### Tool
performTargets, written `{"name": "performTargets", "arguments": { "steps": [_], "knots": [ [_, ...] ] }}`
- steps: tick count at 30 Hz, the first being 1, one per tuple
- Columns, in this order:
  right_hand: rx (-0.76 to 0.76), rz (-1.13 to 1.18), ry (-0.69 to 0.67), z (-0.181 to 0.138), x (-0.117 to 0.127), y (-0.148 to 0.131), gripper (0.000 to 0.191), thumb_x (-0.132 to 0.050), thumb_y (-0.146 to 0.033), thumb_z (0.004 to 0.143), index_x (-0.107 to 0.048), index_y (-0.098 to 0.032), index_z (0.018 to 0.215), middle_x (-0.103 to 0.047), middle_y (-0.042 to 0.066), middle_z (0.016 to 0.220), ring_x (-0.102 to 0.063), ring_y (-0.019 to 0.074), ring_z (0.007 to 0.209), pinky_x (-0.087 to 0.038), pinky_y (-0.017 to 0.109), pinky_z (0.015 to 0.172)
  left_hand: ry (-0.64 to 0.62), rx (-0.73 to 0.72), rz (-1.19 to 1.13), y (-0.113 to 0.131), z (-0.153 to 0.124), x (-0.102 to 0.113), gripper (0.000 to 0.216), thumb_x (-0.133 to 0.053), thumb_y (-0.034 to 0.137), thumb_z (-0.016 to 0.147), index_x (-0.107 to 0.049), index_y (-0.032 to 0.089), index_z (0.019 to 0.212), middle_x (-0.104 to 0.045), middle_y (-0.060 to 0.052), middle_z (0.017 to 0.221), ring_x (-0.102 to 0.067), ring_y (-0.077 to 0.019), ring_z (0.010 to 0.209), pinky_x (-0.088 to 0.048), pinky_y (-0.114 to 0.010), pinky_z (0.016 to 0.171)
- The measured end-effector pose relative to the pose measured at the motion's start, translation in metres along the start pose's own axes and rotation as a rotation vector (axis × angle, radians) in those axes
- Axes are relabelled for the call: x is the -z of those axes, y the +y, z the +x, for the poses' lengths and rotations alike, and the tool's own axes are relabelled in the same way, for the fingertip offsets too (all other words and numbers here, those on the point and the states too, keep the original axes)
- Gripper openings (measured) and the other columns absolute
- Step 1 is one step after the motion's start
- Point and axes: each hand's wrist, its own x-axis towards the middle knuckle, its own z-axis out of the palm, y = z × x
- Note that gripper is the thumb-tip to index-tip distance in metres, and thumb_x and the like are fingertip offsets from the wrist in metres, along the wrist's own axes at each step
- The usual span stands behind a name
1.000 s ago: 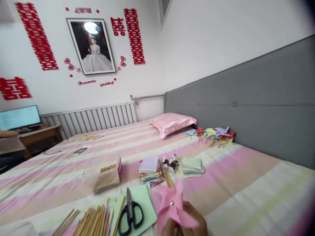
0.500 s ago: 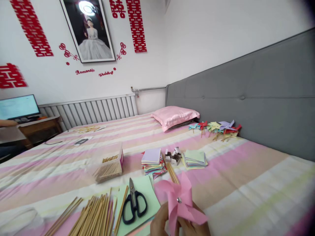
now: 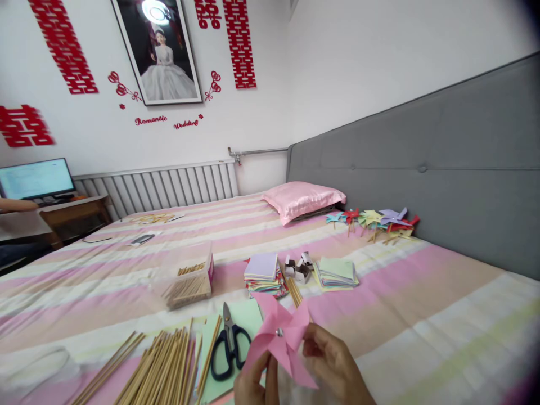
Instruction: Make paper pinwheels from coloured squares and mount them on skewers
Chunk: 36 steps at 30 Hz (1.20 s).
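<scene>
A pink paper pinwheel [image 3: 276, 343] with a shiny metal pin at its centre faces me, held up over the bed. From below, my left hand [image 3: 256, 382] pinches it, fingers closed on its lower left part. My right hand [image 3: 333, 360] has its fingers closed at the right blade's edge; the fingertips are partly hidden behind the paper. Any stick behind the pinwheel is out of sight. Just left of my hands, dark-handled scissors [image 3: 228, 346] lie on green paper sheets [image 3: 248, 315].
Wooden sticks [image 3: 158, 368] lie at the front left, behind them a clear box of sticks [image 3: 189, 287]. Square paper stacks [image 3: 261, 267] [image 3: 336, 271] flank small open boxes [image 3: 301, 270]. Finished pinwheels [image 3: 379, 219] rest by the headboard [image 3: 422, 197]. A person's arm [image 3: 17, 206] shows far left.
The pinwheel has turned and moved left with my hands. My right hand has come out from behind it to its right side. The view has shifted slightly.
</scene>
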Motion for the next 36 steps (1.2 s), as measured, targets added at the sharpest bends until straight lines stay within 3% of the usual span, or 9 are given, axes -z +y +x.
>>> {"name": "performTargets", "arguments": {
  "steps": [4,7,9,14,17,21,26,33,36],
  "knots": [
    [-0.145,0.289,0.048,0.003,0.004,-0.001,0.027,-0.063,-0.031,0.065,-0.066,-0.015,0.086,-0.060,0.004,0.076,-0.046,0.0129,0.059,-0.037,0.024,0.057,0.000,0.039,0.040,-0.009,0.000,0.002,0.029,-0.047,0.038,0.078,-0.066,0.018,0.071,-0.066,-0.003,0.059,-0.061,-0.0194,0.056,-0.044,-0.023,0.049],
    [-0.192,0.437,-0.051,0.000,-0.001,0.001,0.029,-0.064,-0.041,0.066,-0.065,-0.013,0.074,-0.053,0.000,0.059,-0.042,0.0110,0.052,-0.034,0.023,0.052,-0.006,0.012,0.073,-0.008,-0.002,-0.002,0.027,-0.049,0.036,0.077,-0.068,0.017,0.075,-0.068,-0.005,0.062,-0.061,-0.0197,0.057,-0.047,-0.026,0.054],
    [-0.208,0.483,-0.031,-0.003,-0.005,0.003,0.031,-0.066,-0.045,0.066,-0.063,-0.014,0.067,-0.050,-0.002,0.054,-0.041,0.0100,0.051,-0.034,0.022,0.052,-0.030,-0.039,0.070,-0.004,-0.002,-0.004,0.024,-0.050,0.032,0.078,-0.069,0.018,0.079,-0.070,-0.005,0.067,-0.062,-0.0193,0.060,-0.048,-0.027,0.059],
    [-0.307,0.619,0.017,-0.004,-0.009,0.004,0.029,-0.077,-0.038,0.058,-0.063,-0.012,0.059,-0.051,-0.002,0.053,-0.043,0.0085,0.052,-0.035,0.020,0.053,-0.095,-0.212,0.052,0.006,0.004,0.000,0.023,-0.047,0.022,0.079,-0.068,0.020,0.089,-0.071,-0.007,0.082,-0.065,-0.0188,0.074,-0.051,-0.024,0.066],
    [-0.372,0.682,0.009,-0.003,-0.013,0.000,0.026,-0.079,-0.033,0.056,-0.065,-0.011,0.059,-0.054,-0.001,0.054,-0.046,0.0088,0.054,-0.038,0.020,0.055,-0.191,-0.301,0.142,0.005,0.007,0.006,0.024,-0.051,0.018,0.077,-0.066,0.016,0.096,-0.071,-0.010,0.089,-0.066,-0.0191,0.082,-0.052,-0.022,0.071],
    [-0.449,0.788,0.102,-0.003,-0.016,-0.005,0.022,-0.082,-0.028,0.051,-0.066,-0.014,0.059,-0.055,-0.003,0.050,-0.047,0.0074,0.049,-0.038,0.018,0.050,-0.264,-0.374,0.285,-0.001,0.008,0.010,0.025,-0.053,0.015,0.077,-0.066,0.013,0.098,-0.070,-0.012,0.091,-0.067,-0.0190,0.084,-0.053,-0.021,0.072],
    [-0.559,0.771,0.137,-0.002,-0.015,-0.004,0.030,-0.083,-0.032,0.046,-0.062,-0.013,0.051,-0.050,-0.006,0.038,-0.042,0.0049,0.035,-0.034,0.016,0.038,-0.200,-0.374,0.362,-0.004,0.007,0.009,0.024,-0.049,0.015,0.080,-0.067,0.013,0.096,-0.071,-0.013,0.091,-0.067,-0.0192,0.084,-0.054,-0.023,0.072],
    [-0.613,0.749,0.129,-0.005,-0.013,0.000,0.030,-0.081,-0.036,0.049,-0.063,-0.013,0.057,-0.056,-0.003,0.040,-0.047,0.0058,0.035,-0.037,0.016,0.038,-0.208,-0.350,0.372,-0.006,0.006,0.010,0.024,-0.050,0.017,0.080,-0.066,0.015,0.098,-0.070,-0.012,0.093,-0.066,-0.0197,0.086,-0.054,-0.025,0.073],
    [-0.610,0.718,0.104,-0.005,-0.014,0.002,0.033,-0.082,-0.038,0.048,-0.063,-0.012,0.054,-0.056,-0.002,0.040,-0.046,0.0045,0.035,-0.034,0.014,0.037,-0.139,-0.334,0.311,-0.003,0.004,0.005,0.023,-0.049,0.019,0.080,-0.066,0.016,0.096,-0.070,-0.012,0.091,-0.066,-0.0196,0.086,-0.054,-0.026,0.074]
  ]
}}
